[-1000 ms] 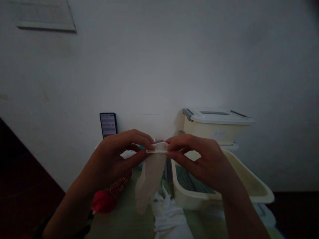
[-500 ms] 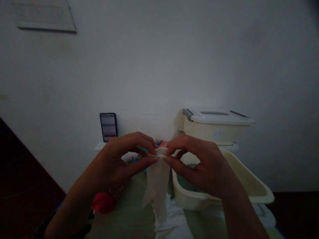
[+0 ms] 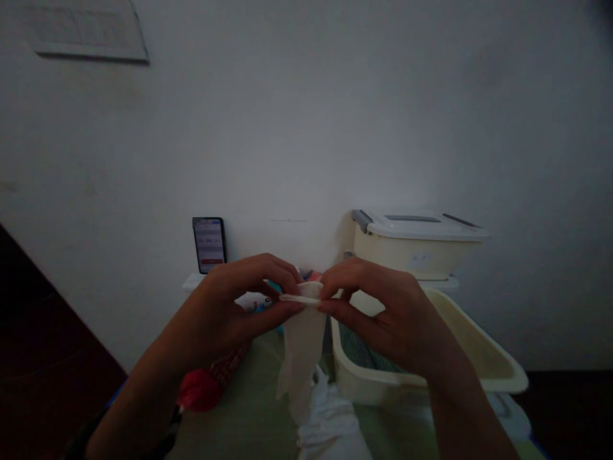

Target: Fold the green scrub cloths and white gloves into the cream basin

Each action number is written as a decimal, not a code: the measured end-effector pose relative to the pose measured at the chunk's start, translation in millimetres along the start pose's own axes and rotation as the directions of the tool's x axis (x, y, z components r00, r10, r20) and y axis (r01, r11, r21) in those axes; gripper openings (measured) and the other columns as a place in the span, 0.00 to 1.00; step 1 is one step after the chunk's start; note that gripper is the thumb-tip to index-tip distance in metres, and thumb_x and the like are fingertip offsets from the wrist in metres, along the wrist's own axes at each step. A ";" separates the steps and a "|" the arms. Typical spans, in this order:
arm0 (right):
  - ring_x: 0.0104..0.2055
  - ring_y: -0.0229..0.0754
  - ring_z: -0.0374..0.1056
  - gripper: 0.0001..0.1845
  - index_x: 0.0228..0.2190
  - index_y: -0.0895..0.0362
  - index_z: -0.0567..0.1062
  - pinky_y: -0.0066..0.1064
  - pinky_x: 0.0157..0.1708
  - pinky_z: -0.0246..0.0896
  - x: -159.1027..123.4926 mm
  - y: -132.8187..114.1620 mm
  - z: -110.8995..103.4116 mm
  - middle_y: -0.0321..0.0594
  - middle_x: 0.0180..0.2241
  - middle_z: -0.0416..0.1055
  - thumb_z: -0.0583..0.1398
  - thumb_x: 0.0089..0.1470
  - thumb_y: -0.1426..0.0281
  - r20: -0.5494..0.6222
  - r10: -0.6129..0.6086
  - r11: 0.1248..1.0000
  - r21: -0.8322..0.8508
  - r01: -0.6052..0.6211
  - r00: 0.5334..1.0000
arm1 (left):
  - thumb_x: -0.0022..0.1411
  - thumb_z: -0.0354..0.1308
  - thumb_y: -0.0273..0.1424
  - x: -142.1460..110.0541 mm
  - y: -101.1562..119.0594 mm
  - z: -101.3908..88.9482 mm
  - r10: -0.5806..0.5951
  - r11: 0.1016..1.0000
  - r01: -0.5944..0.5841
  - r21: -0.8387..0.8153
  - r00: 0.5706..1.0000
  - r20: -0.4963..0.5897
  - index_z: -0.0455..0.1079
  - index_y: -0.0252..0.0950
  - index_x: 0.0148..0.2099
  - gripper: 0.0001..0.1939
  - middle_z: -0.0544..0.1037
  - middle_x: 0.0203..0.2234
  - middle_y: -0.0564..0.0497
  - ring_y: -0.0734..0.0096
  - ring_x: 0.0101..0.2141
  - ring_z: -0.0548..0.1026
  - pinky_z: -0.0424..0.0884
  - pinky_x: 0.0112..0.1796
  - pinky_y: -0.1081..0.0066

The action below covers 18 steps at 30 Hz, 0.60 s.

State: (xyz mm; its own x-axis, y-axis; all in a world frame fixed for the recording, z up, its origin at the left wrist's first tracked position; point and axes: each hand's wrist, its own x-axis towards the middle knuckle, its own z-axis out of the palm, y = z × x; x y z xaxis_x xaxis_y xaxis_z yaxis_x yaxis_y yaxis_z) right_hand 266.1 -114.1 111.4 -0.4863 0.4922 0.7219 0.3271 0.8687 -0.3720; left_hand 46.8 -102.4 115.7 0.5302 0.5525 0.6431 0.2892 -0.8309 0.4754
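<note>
A thin whitish glove (image 3: pixel 304 345) hangs from its rolled cuff between my two hands, its lower end dangling over the table. My left hand (image 3: pixel 256 294) pinches the left side of the cuff between thumb and fingers. At the right side of the cuff, my right hand (image 3: pixel 371 306) grips it in the same way. Below the glove lies a crumpled white cloth-like bundle (image 3: pixel 332 421) on the green tabletop (image 3: pixel 239 421); what it is exactly I cannot make out.
An open cream bin (image 3: pixel 479 345) with dark green mesh-like material stands at right. Behind it sits a lidded box (image 3: pixel 402 252). A lit phone (image 3: pixel 209 246) leans on the wall. A red wrapped item (image 3: pixel 201 390) lies beyond my left forearm.
The cuff is folded into a clearer, wider band between my fingers. The glove's hanging end has swung slightly left. Both hands stay nearly in place.
</note>
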 end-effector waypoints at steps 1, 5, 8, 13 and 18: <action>0.30 0.32 0.67 0.05 0.32 0.59 0.71 0.25 0.32 0.63 -0.3 -0.4 -0.2 0.36 0.31 0.72 0.61 0.58 0.69 0.003 0.011 1.000 -0.011 -0.011 1.000 | 0.57 0.62 0.21 -0.1 -0.4 -0.1 0.001 1.000 -0.001 -0.001 1.000 -0.006 0.72 0.37 0.37 0.07 0.78 0.35 0.56 0.80 0.36 0.77 0.72 0.37 0.84; 0.28 0.31 0.68 0.04 0.32 0.59 0.71 0.23 0.30 0.63 -1.3 -3.2 -0.3 0.34 0.29 0.72 0.61 0.56 0.71 -0.003 0.052 0.997 -0.061 -0.052 0.999 | 0.58 0.63 0.22 -1.0 -3.0 0.2 0.022 1.000 -0.023 -0.010 0.998 -0.055 0.75 0.38 0.38 0.07 0.80 0.35 0.56 0.80 0.36 0.78 0.73 0.39 0.84; 0.28 0.32 0.69 0.03 0.31 0.58 0.70 0.22 0.29 0.64 -1.1 -4.8 0.5 0.34 0.27 0.72 0.61 0.55 0.73 -0.010 0.085 0.995 -0.061 -0.085 0.996 | 0.57 0.64 0.22 -0.9 -4.2 1.0 0.038 0.999 -0.039 -0.004 0.992 -0.122 0.77 0.39 0.38 0.08 0.82 0.34 0.57 0.79 0.35 0.79 0.73 0.39 0.83; 0.29 0.32 0.70 0.04 0.33 0.56 0.68 0.22 0.30 0.67 -1.1 -5.4 3.3 0.32 0.28 0.73 0.60 0.55 0.74 -0.017 0.138 0.990 -0.005 -0.138 0.990 | 0.56 0.64 0.23 1.2 -0.3 3.6 0.002 1.000 -0.001 0.006 0.985 -0.175 0.78 0.40 0.36 0.07 0.83 0.31 0.56 0.75 0.31 0.79 0.75 0.35 0.80; 0.37 0.36 0.71 0.11 0.40 0.54 0.66 0.26 0.34 0.67 -1.2 -9.8 8.8 0.36 0.37 0.74 0.61 0.55 0.70 -0.013 0.234 0.971 0.040 -0.234 0.972 | 0.57 0.64 0.25 0.4 4.0 9.1 -0.032 0.999 0.028 -0.024 0.983 -0.181 0.77 0.41 0.37 0.06 0.82 0.30 0.56 0.74 0.31 0.78 0.74 0.34 0.78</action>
State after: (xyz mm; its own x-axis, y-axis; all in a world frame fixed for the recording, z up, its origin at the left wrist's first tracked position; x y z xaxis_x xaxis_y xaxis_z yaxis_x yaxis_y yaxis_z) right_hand 256.3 -122.7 109.0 -0.3852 0.6814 0.6223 0.3994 0.7310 -0.5532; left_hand 55.3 -106.1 112.4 0.3675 0.5818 0.7255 0.2850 -0.8131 0.5076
